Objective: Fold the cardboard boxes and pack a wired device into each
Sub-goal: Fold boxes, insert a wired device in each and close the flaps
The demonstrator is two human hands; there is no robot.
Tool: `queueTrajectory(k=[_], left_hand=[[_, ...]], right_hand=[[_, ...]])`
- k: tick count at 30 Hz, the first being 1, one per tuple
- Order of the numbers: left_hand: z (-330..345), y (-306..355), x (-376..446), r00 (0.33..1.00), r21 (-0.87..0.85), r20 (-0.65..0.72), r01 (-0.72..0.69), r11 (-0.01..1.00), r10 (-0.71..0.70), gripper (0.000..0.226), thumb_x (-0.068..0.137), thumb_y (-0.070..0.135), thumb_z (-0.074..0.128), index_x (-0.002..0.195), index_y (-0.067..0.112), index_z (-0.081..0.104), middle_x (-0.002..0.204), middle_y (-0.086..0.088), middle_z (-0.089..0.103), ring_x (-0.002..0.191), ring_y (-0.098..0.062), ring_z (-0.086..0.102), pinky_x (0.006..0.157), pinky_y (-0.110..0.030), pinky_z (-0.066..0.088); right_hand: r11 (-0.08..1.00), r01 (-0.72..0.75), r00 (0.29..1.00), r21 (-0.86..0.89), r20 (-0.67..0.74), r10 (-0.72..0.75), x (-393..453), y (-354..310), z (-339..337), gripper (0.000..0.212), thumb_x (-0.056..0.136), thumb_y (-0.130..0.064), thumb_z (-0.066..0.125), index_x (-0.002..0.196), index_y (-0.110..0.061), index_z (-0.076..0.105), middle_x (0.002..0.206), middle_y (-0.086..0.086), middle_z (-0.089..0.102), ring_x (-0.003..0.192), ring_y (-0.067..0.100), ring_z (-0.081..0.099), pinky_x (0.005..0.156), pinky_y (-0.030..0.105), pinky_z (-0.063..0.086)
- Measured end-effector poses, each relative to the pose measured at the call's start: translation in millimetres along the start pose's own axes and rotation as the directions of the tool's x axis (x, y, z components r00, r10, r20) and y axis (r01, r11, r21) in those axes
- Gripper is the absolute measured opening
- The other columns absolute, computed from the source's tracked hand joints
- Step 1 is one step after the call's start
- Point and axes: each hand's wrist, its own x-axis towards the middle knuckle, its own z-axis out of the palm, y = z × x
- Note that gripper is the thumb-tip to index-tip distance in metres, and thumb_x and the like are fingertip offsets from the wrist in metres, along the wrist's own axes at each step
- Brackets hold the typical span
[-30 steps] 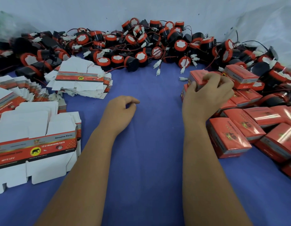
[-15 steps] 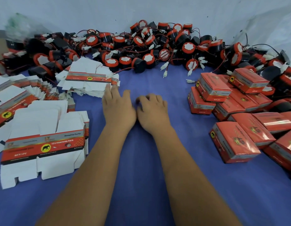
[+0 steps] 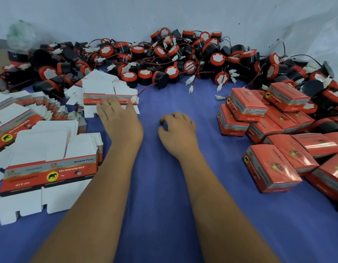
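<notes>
My left hand (image 3: pixel 119 120) reaches forward with straight fingers, its fingertips touching the near edge of a stack of flat unfolded box blanks (image 3: pixel 105 88), white with a red printed band. My right hand (image 3: pixel 177 130) rests on the blue cloth (image 3: pixel 164 186) beside it, fingers loosely curled and holding nothing. A large heap of black and red wired devices (image 3: pixel 164 57) with white connectors stretches along the back. Folded, closed red boxes (image 3: pixel 270 168) lie piled at the right.
More flat blanks lie at the near left (image 3: pixel 48 168), and others are fanned out at the far left (image 3: pixel 22 111). A pale plastic sheet (image 3: pixel 183 14) forms the backdrop. A loose white connector (image 3: pixel 220 97) lies on the cloth near the boxes.
My right hand left the red box on the pile at right and came to the middle. My left hand moved forward and left, onto the far stack of blanks.
</notes>
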Motion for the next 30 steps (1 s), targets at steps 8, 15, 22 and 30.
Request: queueTrajectory(k=[8,15,22,30], left_hand=[[-21.8,9.3,-5.2,0.963,-0.274,-0.249,-0.169,0.947,0.1,0.037,0.105,0.036,0.04,0.112,0.015,0.07,0.095,-0.011,0.064,0.092,-0.034,0.056,0.083,-0.041,0.032],[-22.7,48.5,-32.8,0.941,-0.793,-0.194,-0.316,0.52,0.277,0.027,0.102,0.028,0.051,0.108,0.02,0.076,0.098,0.007,0.072,0.092,-0.009,0.064,0.082,-0.03,0.051],[-10.6,39.4,-34.7,0.952,-0.851,-0.063,-0.207,0.482,0.299,0.035,0.099,0.016,0.058,0.134,0.024,0.062,0.13,0.014,0.061,0.118,0.008,0.053,0.096,-0.008,0.041],[-9.7,36.4,-35.4,0.966,-0.83,-0.055,-0.185,0.526,0.253,0.024,0.094,0.008,0.062,0.112,0.018,0.075,0.118,0.003,0.07,0.114,0.004,0.055,0.097,-0.008,0.04]], right_hand=[[0.828,-0.037,0.999,0.56,-0.005,0.048,-3.4,-0.2,-5.6,0.038,0.1,-0.038,0.046,0.137,-0.03,0.05,0.119,-0.006,0.061,0.111,0.014,0.055,0.101,0.033,0.038],[0.126,-0.112,0.983,0.986,0.091,0.158,0.6,10.4,-23.6,0.05,0.1,-0.03,0.049,0.147,-0.033,0.035,0.122,0.011,0.067,0.107,0.027,0.066,0.095,0.044,0.052],[0.079,-0.081,0.99,0.994,0.071,0.122,-2.2,14.3,-24.5,0.035,0.101,-0.015,0.051,0.135,-0.009,0.054,0.113,0.015,0.069,0.103,0.03,0.066,0.088,0.038,0.055],[0.179,-0.081,0.964,0.981,0.032,0.263,-1.4,18.2,-23.6,0.024,0.098,-0.004,0.046,0.095,-0.011,0.068,0.09,0.01,0.072,0.078,0.021,0.071,0.076,0.039,0.06]])
